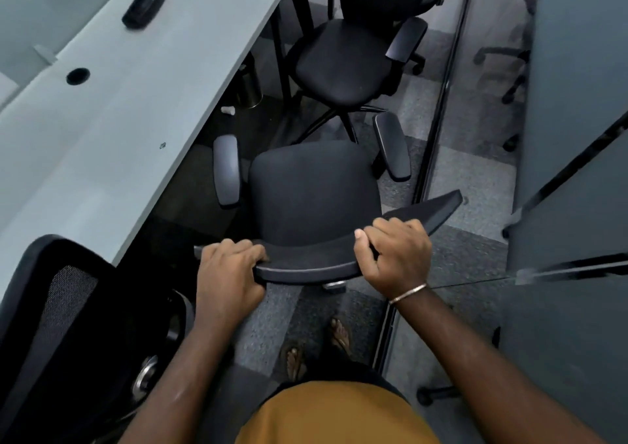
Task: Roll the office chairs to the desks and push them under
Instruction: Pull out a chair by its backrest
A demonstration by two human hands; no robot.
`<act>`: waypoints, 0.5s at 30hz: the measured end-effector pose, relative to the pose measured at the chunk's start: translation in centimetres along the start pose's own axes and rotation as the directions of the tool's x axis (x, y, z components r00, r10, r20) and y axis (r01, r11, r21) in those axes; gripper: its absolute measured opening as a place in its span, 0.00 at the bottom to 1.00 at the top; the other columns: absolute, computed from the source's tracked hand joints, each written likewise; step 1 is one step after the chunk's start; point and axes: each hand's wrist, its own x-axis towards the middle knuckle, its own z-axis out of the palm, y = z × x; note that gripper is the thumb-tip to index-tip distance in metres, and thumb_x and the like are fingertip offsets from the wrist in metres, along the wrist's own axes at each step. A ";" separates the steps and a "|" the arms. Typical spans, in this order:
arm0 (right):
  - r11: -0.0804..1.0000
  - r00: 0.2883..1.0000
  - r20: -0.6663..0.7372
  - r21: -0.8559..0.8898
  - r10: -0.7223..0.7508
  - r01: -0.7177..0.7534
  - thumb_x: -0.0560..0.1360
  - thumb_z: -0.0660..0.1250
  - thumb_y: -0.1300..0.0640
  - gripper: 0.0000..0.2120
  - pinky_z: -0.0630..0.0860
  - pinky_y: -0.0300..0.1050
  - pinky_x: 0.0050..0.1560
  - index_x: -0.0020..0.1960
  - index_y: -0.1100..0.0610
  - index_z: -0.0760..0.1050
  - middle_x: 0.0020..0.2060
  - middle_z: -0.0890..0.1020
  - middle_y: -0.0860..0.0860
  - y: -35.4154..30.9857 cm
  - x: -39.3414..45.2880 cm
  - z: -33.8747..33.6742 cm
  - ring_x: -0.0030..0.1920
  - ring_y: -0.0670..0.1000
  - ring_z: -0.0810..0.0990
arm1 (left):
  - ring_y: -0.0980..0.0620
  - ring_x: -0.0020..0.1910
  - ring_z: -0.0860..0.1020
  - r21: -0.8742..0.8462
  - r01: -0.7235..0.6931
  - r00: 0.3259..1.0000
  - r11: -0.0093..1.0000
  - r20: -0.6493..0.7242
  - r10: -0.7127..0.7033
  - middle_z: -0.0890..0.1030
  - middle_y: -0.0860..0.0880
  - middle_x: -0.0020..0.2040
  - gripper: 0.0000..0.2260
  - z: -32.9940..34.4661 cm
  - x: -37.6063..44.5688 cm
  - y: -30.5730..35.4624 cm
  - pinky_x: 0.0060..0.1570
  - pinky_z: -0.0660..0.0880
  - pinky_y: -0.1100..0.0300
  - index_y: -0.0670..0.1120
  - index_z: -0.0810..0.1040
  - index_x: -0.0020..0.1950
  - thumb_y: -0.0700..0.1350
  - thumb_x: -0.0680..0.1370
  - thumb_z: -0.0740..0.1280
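Along the left side of the aisle runs the long pale counter [112,110], with a glass partition [452,110] closing the right side. Between them stands the black office chair [316,188] being handled, seat facing up the aisle and not yet turned toward the counter; its left armrest [226,170] lies near the counter edge. A second office chair [343,66] stands just beyond it, partly under the counter. A mesh-backed chair [64,307] sits at lower left, close beside the left forearm.

The left hand [228,270] and right hand [396,256] both hold the top rail of the backrest [326,256], fingers curled over it and clamped.

Probable faults from here:
- A straight push is likely to drive the chair base into the legs of the second chair.
- If the armrests stand higher than the underside of the counter, they would strike its edge; their relative height cannot be told.
- Swinging the chair right may knock the right armrest [392,144] against the glass.
- The person's sandalled feet [319,345] stand close behind the chair's castors, which are hidden.
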 end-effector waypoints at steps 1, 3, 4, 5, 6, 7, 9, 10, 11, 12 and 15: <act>1.000 1.000 -0.005 0.009 -0.003 0.003 0.80 0.64 0.52 0.19 0.63 0.53 0.37 0.31 0.51 0.68 0.29 0.68 0.49 -0.4 -0.9 -0.5 0.31 0.54 0.69 | 0.48 0.41 0.73 -0.014 0.001 1.000 1.000 0.016 0.000 0.76 0.55 0.39 0.12 0.0 -1.3 0.2 0.45 0.64 0.51 0.54 0.79 0.43 0.45 0.62 0.67; 1.000 1.000 -0.026 0.017 -0.014 0.015 0.79 0.65 0.54 0.18 0.64 0.54 0.37 0.31 0.51 0.67 0.29 0.67 0.49 -0.8 -2.7 -1.5 0.31 0.54 0.69 | 0.48 0.42 0.73 -0.043 0.015 0.999 0.999 0.047 -0.013 0.75 0.55 0.39 0.12 0.0 -3.6 0.7 0.45 0.65 0.51 0.55 0.78 0.44 0.44 0.62 0.68; 1.000 0.999 -0.035 0.019 -0.021 0.021 0.79 0.65 0.54 0.18 0.65 0.54 0.37 0.31 0.52 0.67 0.29 0.67 0.49 -1.1 -3.4 -1.8 0.30 0.54 0.69 | 0.48 0.42 0.73 -0.062 0.036 0.998 0.997 0.056 -0.032 0.75 0.55 0.39 0.12 0.0 -4.8 0.8 0.46 0.66 0.51 0.54 0.78 0.44 0.43 0.62 0.69; 1.000 0.999 -0.035 0.018 -0.014 0.014 0.79 0.64 0.54 0.18 0.65 0.54 0.37 0.31 0.52 0.67 0.29 0.67 0.48 -1.4 -4.1 -2.2 0.30 0.55 0.68 | 0.48 0.42 0.73 -0.077 0.048 0.997 0.996 0.062 -0.044 0.75 0.56 0.39 0.13 0.0 -5.7 1.0 0.46 0.66 0.51 0.54 0.78 0.44 0.42 0.62 0.71; 1.000 1.000 -0.029 0.019 -0.005 0.006 0.79 0.64 0.54 0.18 0.65 0.55 0.37 0.31 0.52 0.67 0.29 0.67 0.48 -1.7 -4.7 -2.5 0.30 0.55 0.68 | 0.49 0.42 0.73 -0.093 0.057 0.996 0.994 0.071 -0.050 0.75 0.56 0.39 0.14 0.0 -6.6 1.0 0.47 0.66 0.51 0.54 0.78 0.44 0.42 0.62 0.72; 1.000 1.000 -0.026 0.019 -0.002 0.003 0.79 0.63 0.54 0.18 0.65 0.55 0.37 0.31 0.52 0.68 0.29 0.67 0.48 -2.1 -5.3 -2.7 0.30 0.54 0.68 | 0.49 0.42 0.73 -0.107 0.063 0.996 0.992 0.074 -0.056 0.75 0.56 0.39 0.14 0.0 -7.3 1.0 0.47 0.67 0.52 0.55 0.78 0.44 0.41 0.62 0.73; 1.000 1.000 -0.021 0.016 0.001 -0.001 0.79 0.61 0.53 0.18 0.65 0.55 0.37 0.31 0.52 0.68 0.29 0.68 0.48 -3.0 -6.5 -3.1 0.30 0.54 0.68 | 0.50 0.42 0.73 -0.118 0.068 0.995 0.991 0.078 -0.059 0.74 0.57 0.38 0.15 -0.1 -8.5 0.7 0.48 0.67 0.52 0.55 0.78 0.43 0.40 0.61 0.74; 1.000 1.000 -0.015 0.013 0.003 -0.003 0.79 0.61 0.53 0.18 0.65 0.55 0.37 0.31 0.52 0.68 0.29 0.68 0.48 -3.4 -6.9 -3.3 0.30 0.54 0.68 | 0.50 0.41 0.73 -0.113 0.066 0.996 0.991 0.073 -0.058 0.74 0.57 0.38 0.16 -0.1 -9.1 0.5 0.48 0.68 0.52 0.55 0.78 0.42 0.39 0.61 0.74; 1.000 1.000 -0.009 0.010 0.007 -0.007 0.79 0.61 0.53 0.18 0.65 0.55 0.37 0.31 0.52 0.68 0.30 0.68 0.48 -3.8 -7.4 -3.5 0.30 0.54 0.68 | 0.51 0.41 0.73 -0.111 0.061 0.996 0.992 0.071 -0.054 0.74 0.57 0.38 0.16 -0.1 -9.7 0.4 0.48 0.68 0.52 0.54 0.78 0.42 0.39 0.60 0.74; 1.000 1.000 -0.007 0.012 0.009 -0.009 0.79 0.61 0.53 0.18 0.65 0.55 0.37 0.31 0.52 0.68 0.30 0.68 0.48 -4.2 -7.8 -3.7 0.30 0.54 0.68 | 0.51 0.41 0.72 -0.110 0.058 0.996 0.992 0.067 -0.050 0.74 0.57 0.38 0.16 -0.1 -10.2 0.2 0.48 0.68 0.53 0.54 0.78 0.42 0.38 0.60 0.74; 1.000 1.000 0.004 0.002 -0.001 0.001 0.78 0.62 0.53 0.17 0.65 0.54 0.38 0.31 0.52 0.68 0.30 0.68 0.48 -5.2 -8.6 -3.8 0.30 0.54 0.68 | 0.51 0.40 0.72 -0.098 0.053 0.996 0.994 0.074 -0.046 0.74 0.57 0.37 0.16 -0.3 -11.0 -0.7 0.47 0.67 0.53 0.55 0.78 0.42 0.39 0.60 0.75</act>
